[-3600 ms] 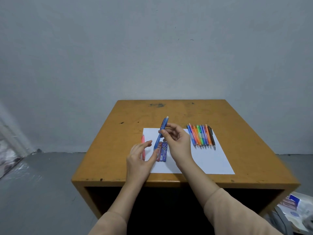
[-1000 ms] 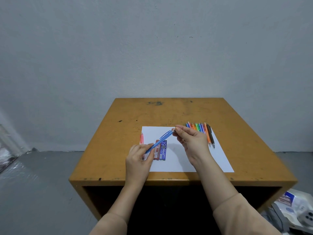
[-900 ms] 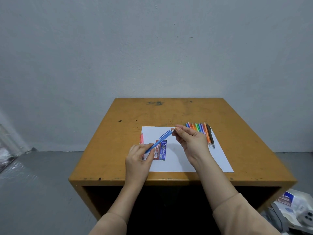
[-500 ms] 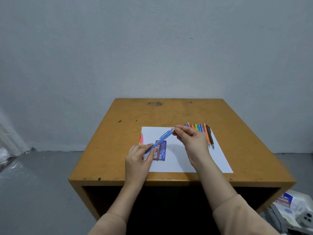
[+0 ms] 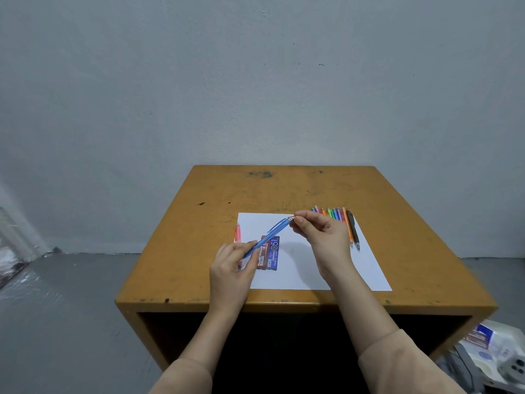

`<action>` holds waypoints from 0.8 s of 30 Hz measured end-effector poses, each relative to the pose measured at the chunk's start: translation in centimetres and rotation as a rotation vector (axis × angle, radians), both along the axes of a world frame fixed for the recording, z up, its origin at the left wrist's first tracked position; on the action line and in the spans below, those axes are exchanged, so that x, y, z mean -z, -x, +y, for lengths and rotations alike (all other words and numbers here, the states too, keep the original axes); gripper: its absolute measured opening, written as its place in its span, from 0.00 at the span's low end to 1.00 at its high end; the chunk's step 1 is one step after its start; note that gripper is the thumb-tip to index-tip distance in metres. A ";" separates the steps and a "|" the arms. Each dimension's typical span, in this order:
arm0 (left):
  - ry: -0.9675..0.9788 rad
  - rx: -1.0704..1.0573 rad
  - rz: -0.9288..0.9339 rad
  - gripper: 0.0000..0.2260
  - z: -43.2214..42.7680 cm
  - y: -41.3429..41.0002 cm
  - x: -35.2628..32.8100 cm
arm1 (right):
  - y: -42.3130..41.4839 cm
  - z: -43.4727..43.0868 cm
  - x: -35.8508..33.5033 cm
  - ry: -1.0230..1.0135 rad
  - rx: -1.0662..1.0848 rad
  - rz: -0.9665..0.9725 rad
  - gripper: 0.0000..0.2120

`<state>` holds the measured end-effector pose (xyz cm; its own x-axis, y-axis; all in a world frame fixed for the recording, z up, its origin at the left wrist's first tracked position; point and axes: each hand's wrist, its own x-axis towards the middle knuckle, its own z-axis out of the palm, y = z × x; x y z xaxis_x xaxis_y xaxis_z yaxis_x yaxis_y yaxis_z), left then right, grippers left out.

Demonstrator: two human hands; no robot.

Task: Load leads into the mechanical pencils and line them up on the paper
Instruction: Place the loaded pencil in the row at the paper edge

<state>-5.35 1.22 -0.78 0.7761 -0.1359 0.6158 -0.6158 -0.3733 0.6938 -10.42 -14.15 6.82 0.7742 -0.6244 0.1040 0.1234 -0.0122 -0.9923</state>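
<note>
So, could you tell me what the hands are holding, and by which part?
Both hold one blue mechanical pencil: the left hand grips its near, lower end, and the right hand pinches its far, raised end.

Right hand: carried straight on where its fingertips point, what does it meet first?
The blue pencil, whose back end the right hand pinches; beyond it, bare paper, though height is unclear.

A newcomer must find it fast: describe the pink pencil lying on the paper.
On the wooden table lies a white paper. The pink pencil lies along its left edge, left of the lead packs. It lies alone; the other resting pencils form a row at the right.
</note>
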 end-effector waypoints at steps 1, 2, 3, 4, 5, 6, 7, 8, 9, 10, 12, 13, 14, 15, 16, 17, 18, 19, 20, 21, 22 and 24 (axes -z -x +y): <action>0.000 0.001 -0.002 0.12 0.0 0.0 0.0 | 0.0 0.0 0.0 -0.002 -0.002 -0.003 0.09; -0.001 0.001 -0.002 0.12 0.0 0.0 0.0 | 0.0 0.0 0.0 0.001 -0.003 -0.006 0.09; -0.002 0.001 -0.003 0.12 0.0 0.0 0.1 | 0.0 -0.1 0.0 0.007 -0.005 -0.006 0.09; -0.002 0.001 -0.007 0.12 0.0 0.0 0.1 | 0.1 -0.1 0.0 0.017 -0.008 -0.006 0.10; -0.001 0.000 -0.010 0.12 0.0 -0.1 0.1 | 0.1 -0.2 0.0 0.027 -0.012 -0.006 0.10; 0.001 0.001 -0.013 0.12 0.0 -0.1 0.2 | 0.1 -0.2 0.0 0.036 -0.015 -0.004 0.11; 0.004 0.003 -0.017 0.11 0.0 -0.1 0.2 | 0.1 -0.3 0.0 0.041 -0.020 0.000 0.11; 0.006 0.004 -0.023 0.11 0.0 -0.2 0.2 | 0.1 -0.5 0.0 0.040 -0.027 0.005 0.10; 0.005 0.004 -0.033 0.11 0.1 -0.2 0.2 | 0.1 -0.6 -0.1 0.029 -0.039 0.013 0.09; 0.002 0.003 -0.040 0.11 0.1 -0.3 0.3 | 0.2 -0.7 -0.1 0.009 -0.055 0.021 0.09; -0.004 -0.001 -0.053 0.11 0.1 -0.3 0.4 | 0.1 -1.0 -0.2 -0.047 -0.095 0.034 0.08; -0.006 -0.001 -0.062 0.11 0.0 -0.4 0.4 | 0.1 -1.1 -0.2 -0.068 -0.113 0.039 0.08; -0.009 0.002 -0.077 0.11 0.0 -0.4 0.5 | 0.1 -1.2 -0.3 -0.074 -0.125 0.047 0.08; -0.013 0.005 -0.095 0.10 0.0 -0.5 0.6 | 0.1 -1.3 -0.3 -0.069 -0.129 0.057 0.08; -0.018 0.008 -0.111 0.10 0.0 -0.5 0.7 | 0.1 -1.4 -0.3 -0.056 -0.126 0.063 0.08; -0.020 0.009 -0.119 0.10 0.0 -0.6 0.7 | 0.1 -1.4 -0.3 -0.043 -0.118 0.063 0.07; -0.021 0.007 -0.117 0.10 -0.1 -0.6 0.8 | 0.1 -1.4 -0.3 -0.029 -0.105 0.061 0.07; -0.021 0.003 -0.111 0.11 -0.1 -0.6 0.7 | 0.1 -1.2 -0.2 -0.009 -0.087 0.061 0.07; -0.021 -0.001 -0.105 0.11 -0.1 -0.6 0.7 | 0.1 -1.2 0.0 0.023 -0.063 0.067 0.06; -0.022 -0.003 -0.101 0.11 -0.1 -0.6 0.6 | 0.2 -1.0 0.2 0.060 -0.037 0.076 0.04; -0.023 -0.003 -0.099 0.11 -0.1 -0.5 0.6 | 0.2 -0.9 0.4 0.097 -0.013 0.083 0.05; -0.022 -0.005 -0.103 0.11 -0.1 -0.4 0.5 | 0.3 -0.7 0.8 0.140 0.014 0.079 0.08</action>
